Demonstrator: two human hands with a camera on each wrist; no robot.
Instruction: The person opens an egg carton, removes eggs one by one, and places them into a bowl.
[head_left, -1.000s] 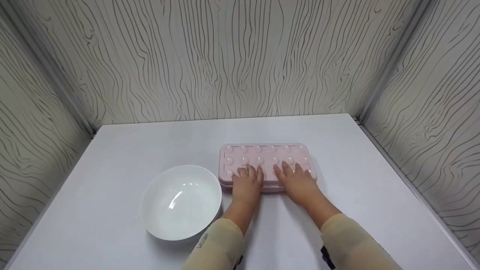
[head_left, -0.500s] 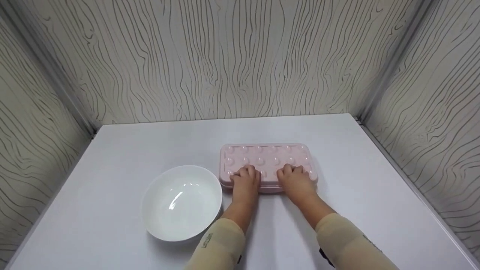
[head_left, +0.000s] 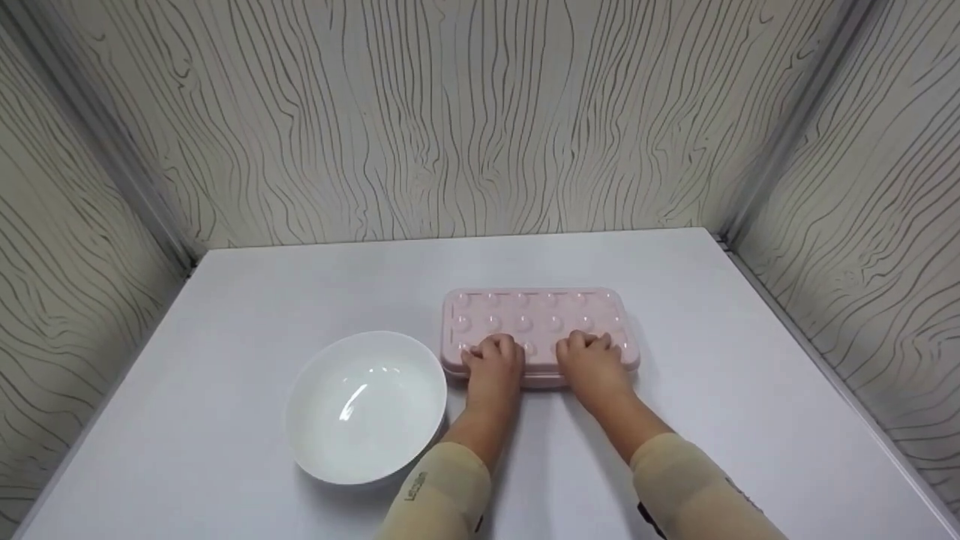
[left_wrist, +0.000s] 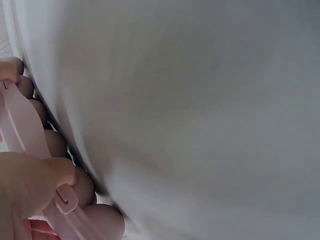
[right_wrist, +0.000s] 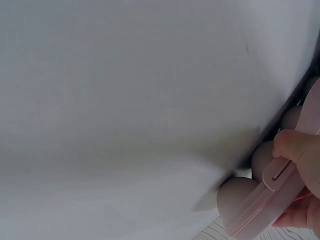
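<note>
A pink plastic egg box (head_left: 537,311), its lid studded with rows of small bumps, lies closed on the white table. Round cups (right_wrist: 236,196) bulge from its underside in the right wrist view. My left hand (head_left: 493,369) grips the left part of the front edge, fingers bent over the lid. In the left wrist view its thumb (left_wrist: 64,171) presses beside a small latch (left_wrist: 65,199). My right hand (head_left: 594,369) grips the right part of that edge likewise, its thumb (right_wrist: 286,144) just above another latch (right_wrist: 276,173). The head view hides both thumbs.
A large white bowl (head_left: 364,420) stands left of the box, close to my left forearm. The white table (head_left: 750,420) ends at a wood-patterned back wall (head_left: 450,120), with side walls to the left and right.
My fingers lay spread over the lid a second ago. Both hands have since drawn back slightly and curled their fingers at the front edge. Box and bowl stay in place.
</note>
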